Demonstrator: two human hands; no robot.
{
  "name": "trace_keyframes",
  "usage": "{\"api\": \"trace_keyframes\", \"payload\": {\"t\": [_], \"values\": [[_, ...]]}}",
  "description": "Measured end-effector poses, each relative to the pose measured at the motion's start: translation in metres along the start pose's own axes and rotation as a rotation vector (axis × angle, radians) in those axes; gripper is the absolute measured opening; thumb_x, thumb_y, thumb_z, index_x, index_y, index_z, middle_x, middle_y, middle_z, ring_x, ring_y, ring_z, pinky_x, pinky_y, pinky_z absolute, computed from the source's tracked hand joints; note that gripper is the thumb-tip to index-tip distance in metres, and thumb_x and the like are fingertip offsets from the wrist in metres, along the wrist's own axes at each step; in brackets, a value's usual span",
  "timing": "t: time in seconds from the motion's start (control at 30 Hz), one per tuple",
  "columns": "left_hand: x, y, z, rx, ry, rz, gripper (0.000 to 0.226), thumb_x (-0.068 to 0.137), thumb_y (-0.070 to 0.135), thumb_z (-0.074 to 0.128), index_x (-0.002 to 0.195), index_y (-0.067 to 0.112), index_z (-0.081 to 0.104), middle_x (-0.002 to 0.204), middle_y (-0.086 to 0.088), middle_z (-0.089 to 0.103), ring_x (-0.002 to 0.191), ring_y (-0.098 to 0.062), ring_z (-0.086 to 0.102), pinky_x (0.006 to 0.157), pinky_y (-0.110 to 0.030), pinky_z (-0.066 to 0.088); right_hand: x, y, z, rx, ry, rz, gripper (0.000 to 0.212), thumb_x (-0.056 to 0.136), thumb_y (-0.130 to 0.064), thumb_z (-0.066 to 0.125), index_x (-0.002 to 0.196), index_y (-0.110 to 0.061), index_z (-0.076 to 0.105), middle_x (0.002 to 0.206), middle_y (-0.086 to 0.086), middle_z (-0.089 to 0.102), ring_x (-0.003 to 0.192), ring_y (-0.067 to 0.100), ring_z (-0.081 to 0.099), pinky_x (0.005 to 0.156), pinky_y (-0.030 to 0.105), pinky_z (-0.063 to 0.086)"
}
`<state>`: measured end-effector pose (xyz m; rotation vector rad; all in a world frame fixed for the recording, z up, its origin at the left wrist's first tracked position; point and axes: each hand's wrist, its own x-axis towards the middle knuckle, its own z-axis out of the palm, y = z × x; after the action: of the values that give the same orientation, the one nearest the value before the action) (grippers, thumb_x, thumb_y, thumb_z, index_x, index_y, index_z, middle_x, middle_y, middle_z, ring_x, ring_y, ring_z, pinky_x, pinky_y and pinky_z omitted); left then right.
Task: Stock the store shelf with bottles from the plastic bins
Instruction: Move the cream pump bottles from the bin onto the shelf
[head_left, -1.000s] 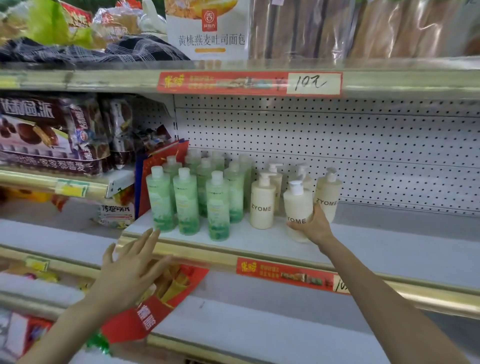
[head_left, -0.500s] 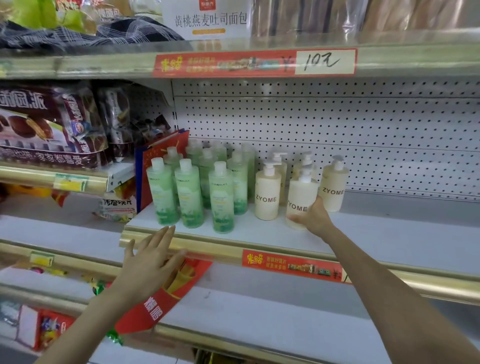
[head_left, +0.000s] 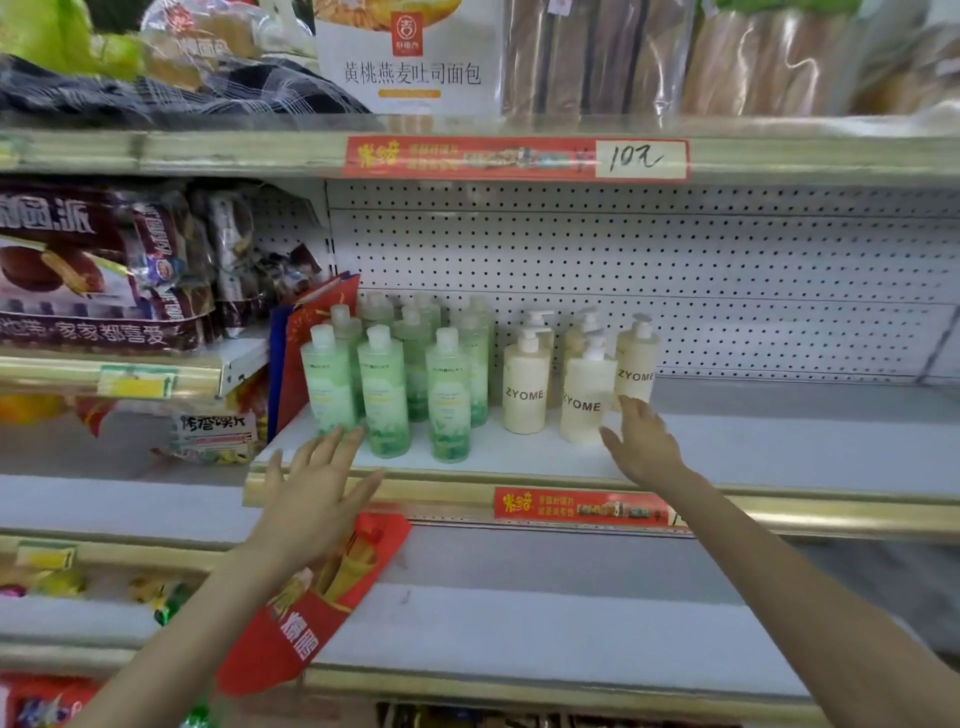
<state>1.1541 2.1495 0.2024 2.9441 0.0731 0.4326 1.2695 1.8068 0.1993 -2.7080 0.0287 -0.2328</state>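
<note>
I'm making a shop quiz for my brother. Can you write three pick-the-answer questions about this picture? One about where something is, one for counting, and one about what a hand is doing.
1. Where do the green bottles stand?
A. Left of the cream pump bottles
B. Right of them
C. On the shelf above

2. How many bottles show the word ZYOME?
A. One
B. Three
C. Six

3. What is the right hand doing?
A. Gripping a green bottle
B. Holding a bag
C. Open, holding nothing

Answers:
1 A: the green group fills the left end of the row.
2 B: three ZYOME labels face the camera.
3 C: its fingers are spread near the front cream bottle.
</note>
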Motion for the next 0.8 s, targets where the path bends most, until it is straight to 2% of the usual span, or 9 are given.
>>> {"api": "trace_keyframes", "payload": {"t": [0.07,0.13,0.27,0.37,0.43,0.47,0.6,0.73,0.8], "values": [[0.000,-0.006,-0.003,0.033,0.038,0.022,0.077,0.084,0.072,0.010,0.149,0.031,0.016,0.157,0.002,0.018,0.143,-0.019,0.015,0.113,-0.050,0.004,-0.025,-0.010,-0.006,-0.218,0.006,-0.050,0.063,0.100,-0.043,0.032,0.152,-0.016,0.006,0.159,0.006,0.006,0.146,0.028,0.007,0.113,0.055,0.012],[-0.004,-0.015,-0.005,0.064,0.082,0.051,0.089,0.073,0.074,0.000,0.147,0.031,0.024,0.155,-0.002,0.023,0.142,-0.022,0.020,0.113,-0.052,0.007,-0.050,-0.019,-0.008,-0.375,0.042,-0.097,0.064,0.099,-0.050,0.024,0.152,-0.021,0.002,0.160,0.003,0.000,0.147,0.026,0.001,0.114,0.056,0.006],[-0.016,-0.036,-0.002,0.114,0.141,0.094,0.084,0.078,0.071,0.009,0.141,0.025,0.041,0.151,-0.006,0.034,0.139,-0.028,0.027,0.110,-0.058,0.011,-0.101,-0.026,-0.002,-0.471,0.125,-0.130,0.063,0.098,-0.053,0.024,0.151,-0.020,0.013,0.159,0.003,0.010,0.146,0.023,0.008,0.114,0.056,0.004],[-0.031,-0.053,0.002,0.117,0.159,0.117,0.083,0.080,0.069,0.014,0.135,0.019,0.049,0.146,-0.010,0.040,0.136,-0.032,0.031,0.108,-0.055,0.011,-0.138,-0.020,0.012,-0.480,0.152,-0.098,0.067,0.094,-0.059,0.019,0.147,-0.020,0.028,0.156,0.004,0.023,0.144,0.025,0.020,0.113,0.057,0.010],[-0.041,-0.066,0.009,0.111,0.156,0.124,0.082,0.081,0.069,0.015,0.136,0.018,0.049,0.147,-0.010,0.039,0.136,-0.032,0.031,0.109,-0.054,0.008,-0.160,-0.014,0.023,-0.492,0.136,-0.061,0.077,0.087,-0.063,0.008,0.145,-0.019,0.034,0.154,0.006,0.029,0.141,0.027,0.027,0.111,0.060,0.016],[-0.045,-0.072,0.015,0.111,0.138,0.118,0.083,0.081,0.069,0.014,0.138,0.018,0.047,0.148,-0.010,0.037,0.137,-0.032,0.030,0.110,-0.054,0.007,-0.169,-0.009,0.030,-0.506,0.113,-0.039,0.080,0.085,-0.064,0.004,0.146,-0.019,0.032,0.155,0.006,0.027,0.142,0.028,0.025,0.110,0.060,0.017],[-0.059,-0.091,0.045,0.123,0.049,0.092,0.083,0.081,0.067,0.017,0.132,0.012,0.052,0.143,-0.014,0.044,0.133,-0.037,0.035,0.107,-0.062,0.013,-0.196,0.012,0.055,-0.564,-0.026,0.045,0.093,0.074,-0.068,-0.018,0.152,-0.023,0.007,0.160,0.002,0.004,0.147,0.024,0.006,0.114,0.055,0.008],[-0.076,-0.104,0.079,0.146,-0.043,0.070,0.087,0.079,0.069,0.010,0.141,0.016,0.041,0.151,-0.010,0.033,0.138,-0.033,0.028,0.108,-0.057,0.008,-0.210,0.024,0.087,-0.599,-0.109,0.071,0.114,0.060,-0.072,-0.038,0.152,-0.022,0.008,0.160,0.003,0.007,0.146,0.025,0.009,0.114,0.055,0.010],[-0.083,-0.109,0.097,0.150,-0.073,0.055,0.085,0.079,0.068,0.010,0.142,0.017,0.040,0.151,-0.009,0.033,0.139,-0.032,0.026,0.108,-0.057,0.008,-0.210,0.029,0.105,-0.614,-0.161,0.066,0.116,0.058,-0.070,-0.042,0.152,-0.022,0.007,0.160,0.004,0.005,0.146,0.026,0.009,0.113,0.055,0.010]]}}
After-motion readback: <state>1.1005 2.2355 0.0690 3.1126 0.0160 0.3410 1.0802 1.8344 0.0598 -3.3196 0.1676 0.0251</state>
